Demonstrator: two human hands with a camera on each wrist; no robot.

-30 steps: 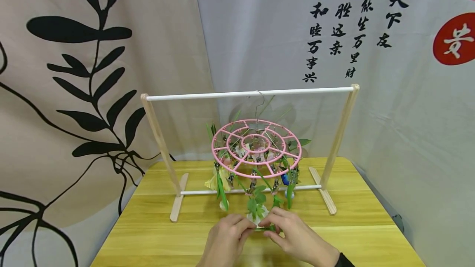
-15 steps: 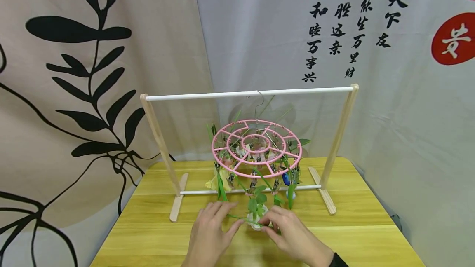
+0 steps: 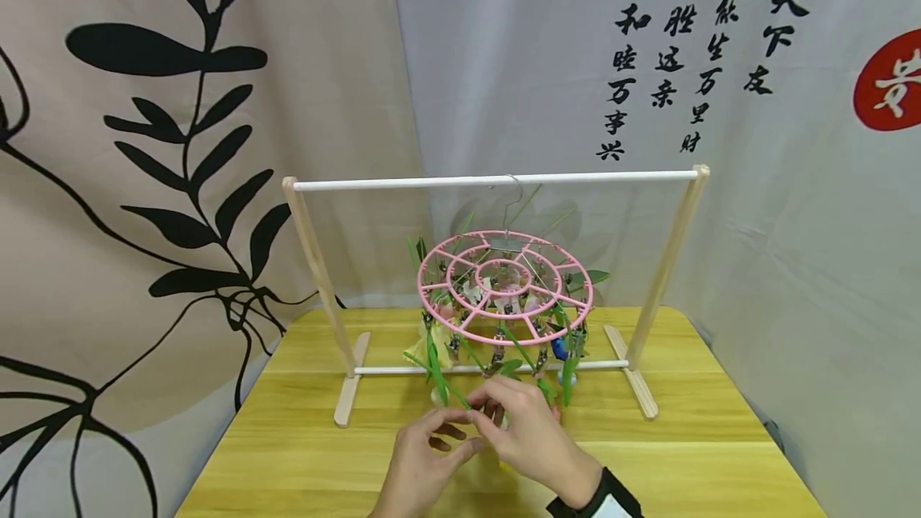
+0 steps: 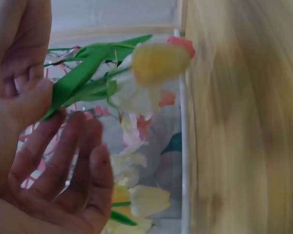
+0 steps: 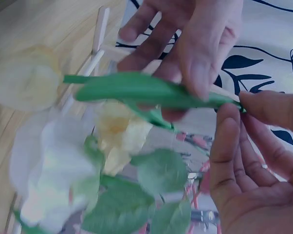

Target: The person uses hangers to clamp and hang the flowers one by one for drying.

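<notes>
Both hands meet at an artificial yellow tulip (image 4: 161, 64) with long green leaves (image 4: 78, 75), in front of the hanging flowers. In the head view its green stem (image 3: 437, 380) slants up and left from the fingertips. My right hand (image 3: 528, 434) pinches the stem between thumb and index finger, clearest in the right wrist view. My left hand (image 3: 424, 462) is beside it, thumb and index finger pinching the leaf base in the left wrist view, other fingers loosely bent. A white flower (image 5: 56, 165) hangs close by; the right hand hides it in the head view.
A pink round clip hanger (image 3: 420, 286) hangs by a hook from a white bar (image 3: 403, 183) on a wooden stand. Several artificial flowers hang from its clips, among them a pale yellow one (image 3: 440, 342) and a blue one (image 3: 560, 348). Beneath is a wooden table (image 3: 288, 454).
The left hand moved left away from the right hand, then came back to it. The right hand moved left and up; the stem, nearly level before, now slants up-left. The view shifted slightly.
</notes>
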